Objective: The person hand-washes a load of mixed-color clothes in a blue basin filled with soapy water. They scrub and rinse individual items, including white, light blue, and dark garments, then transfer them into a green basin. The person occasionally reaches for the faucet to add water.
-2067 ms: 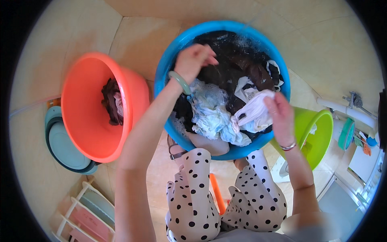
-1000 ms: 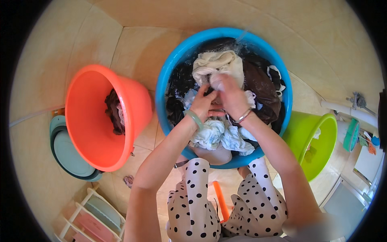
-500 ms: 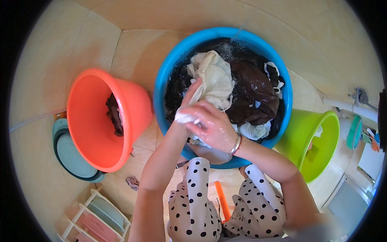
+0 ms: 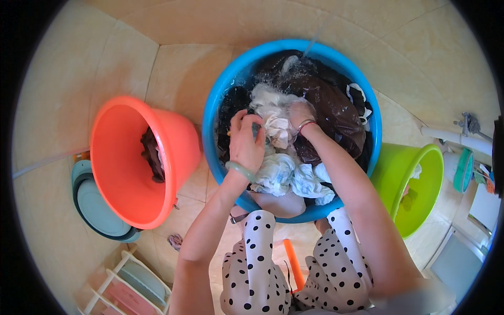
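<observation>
Both hands are down in the big round blue plastic basin (image 4: 220,100), which is packed with wet laundry and water. The left hand (image 4: 245,140), with a pale green bangle on its wrist, is clenched around a bunched white cloth (image 4: 277,130) near the middle of the tub. The right hand (image 4: 300,114) sits just beside it on the other side of that same wad, fingers dug in and gripping it too, partly under the water so the fingertips are hard to make out. So the white cloth is squeezed right between the two hands, with dark brown and black garments (image 4: 331,105) heaped behind it and more pale cloth (image 4: 294,178) lying nearer the person's knees.

The basin stands on a beige tiled floor (image 4: 178,68). To the left is an orange plastic bucket (image 4: 121,173) with some dark clothing inside, and a teal basin (image 4: 92,205) half tucked behind it. On the right there's a lime green bucket (image 4: 420,189). The person wears polka-dot trousers (image 4: 252,262).
</observation>
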Demonstrator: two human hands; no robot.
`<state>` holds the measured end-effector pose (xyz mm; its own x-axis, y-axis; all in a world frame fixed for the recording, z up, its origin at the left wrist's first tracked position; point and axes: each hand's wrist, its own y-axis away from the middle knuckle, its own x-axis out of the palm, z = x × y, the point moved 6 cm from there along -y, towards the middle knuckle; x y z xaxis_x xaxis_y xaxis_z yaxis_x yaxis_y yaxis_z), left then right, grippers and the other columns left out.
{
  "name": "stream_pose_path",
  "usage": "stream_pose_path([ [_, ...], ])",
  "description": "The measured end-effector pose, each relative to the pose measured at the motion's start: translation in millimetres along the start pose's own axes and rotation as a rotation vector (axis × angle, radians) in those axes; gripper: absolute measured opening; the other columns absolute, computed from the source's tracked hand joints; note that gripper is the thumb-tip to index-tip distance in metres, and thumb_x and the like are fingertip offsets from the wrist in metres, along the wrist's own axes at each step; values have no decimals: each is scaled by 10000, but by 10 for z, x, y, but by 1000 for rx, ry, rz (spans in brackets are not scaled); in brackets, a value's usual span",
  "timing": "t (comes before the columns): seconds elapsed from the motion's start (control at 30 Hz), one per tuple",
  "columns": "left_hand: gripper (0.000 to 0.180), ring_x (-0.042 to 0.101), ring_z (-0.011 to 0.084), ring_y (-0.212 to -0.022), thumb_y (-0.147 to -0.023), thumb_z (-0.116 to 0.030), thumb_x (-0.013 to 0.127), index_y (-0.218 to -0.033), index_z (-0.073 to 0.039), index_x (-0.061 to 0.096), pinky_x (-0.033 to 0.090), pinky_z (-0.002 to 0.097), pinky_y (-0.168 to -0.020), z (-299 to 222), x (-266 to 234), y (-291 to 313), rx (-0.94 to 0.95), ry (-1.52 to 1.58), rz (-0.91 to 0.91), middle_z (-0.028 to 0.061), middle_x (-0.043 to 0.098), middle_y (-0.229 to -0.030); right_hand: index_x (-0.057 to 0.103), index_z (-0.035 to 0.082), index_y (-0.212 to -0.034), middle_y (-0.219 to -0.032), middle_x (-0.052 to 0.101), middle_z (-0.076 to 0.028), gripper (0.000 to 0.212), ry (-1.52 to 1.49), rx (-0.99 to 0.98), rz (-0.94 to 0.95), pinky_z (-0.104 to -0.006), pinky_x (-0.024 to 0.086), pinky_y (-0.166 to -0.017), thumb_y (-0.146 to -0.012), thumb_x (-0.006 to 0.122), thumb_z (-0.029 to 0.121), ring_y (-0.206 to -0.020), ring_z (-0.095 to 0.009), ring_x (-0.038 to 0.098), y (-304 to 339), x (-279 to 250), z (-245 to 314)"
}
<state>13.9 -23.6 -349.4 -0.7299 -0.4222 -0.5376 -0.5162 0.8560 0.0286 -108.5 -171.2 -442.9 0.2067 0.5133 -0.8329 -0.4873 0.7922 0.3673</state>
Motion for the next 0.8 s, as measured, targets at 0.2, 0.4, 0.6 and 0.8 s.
stream_pose_path([
  [0.2, 388, 624, 189, -978, -986, -410, 522, -1273, -148, 533, 535, 295, -760, -232, 208, 71, -872, 1243, 395, 95, 598, -1188, 542, 2, -764, -679, 497, -105, 218, -879, -203, -216, -297, 419, -554, -832, 696, 141, -593, -157, 475, 993, -922, 701],
  [0.4, 461, 647, 131, -784, -950, -545, 504, -1106, -120, 592, 539, 281, -636, -426, 561, -176, -823, 1448, 571, 51, 656, -981, 571, 78, -774, -792, 536, -62, 210, -426, -642, -342, -329, 490, -510, -750, 758, 173, -590, -246, 587, 1725, -1288, 1385],
  [0.6, 406, 591, 113, -769, -939, -456, 572, -1126, -99, 617, 487, 279, -650, 121, 880, -159, -580, 1580, 298, 4, 605, -847, 592, 85, -781, -763, 578, -92, 174, -434, -649, -575, -371, 511, -529, -759, 734, 183, -633, -288, 617, 1204, -1093, 1287],
  [0.8, 335, 599, 157, -981, -974, -341, 534, -1143, -59, 597, 481, 299, -835, -92, 690, -173, -742, 1136, -21, 53, 631, -1089, 611, 4, -687, -697, 612, -229, 253, -444, -260, -459, -486, 497, -603, -856, 606, 193, -676, -425, 618, 265, -736, 336],
])
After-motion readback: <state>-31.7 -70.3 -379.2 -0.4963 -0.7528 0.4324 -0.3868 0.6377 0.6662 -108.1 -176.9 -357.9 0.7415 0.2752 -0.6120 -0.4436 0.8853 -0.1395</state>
